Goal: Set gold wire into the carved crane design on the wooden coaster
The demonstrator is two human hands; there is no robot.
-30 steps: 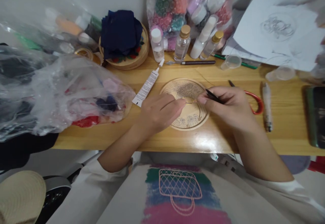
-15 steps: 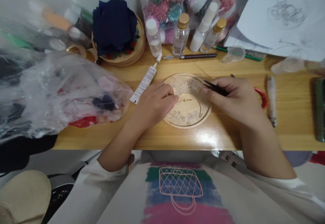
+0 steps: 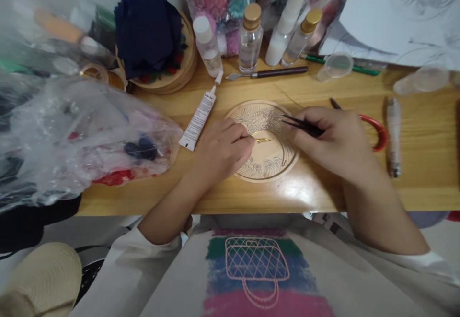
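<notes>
A round wooden disc (image 3: 268, 161) with a fine line drawing lies flat on the wooden table (image 3: 251, 194) in front of me. My left hand (image 3: 221, 149) rests on its left edge, fingertips pinching a thin gold wire (image 3: 262, 140) that lies on the disc. My right hand (image 3: 336, 139) rests on the disc's right side and grips black tweezers (image 3: 300, 124), their tips pointing left over the drawing.
A white glue tube (image 3: 199, 115) lies left of the disc. Red-handled scissors (image 3: 375, 130) sit behind my right hand. Small bottles (image 3: 249, 36), a spatula tool (image 3: 269, 73), a stack of wooden discs under dark cloth (image 3: 151, 34) and plastic bags (image 3: 72, 130) crowd the back and left.
The tweezers have lifted off the gold wire and drawn back to the right. My left fingers have slid onto the wire's left end. The view has tilted downward slightly.
</notes>
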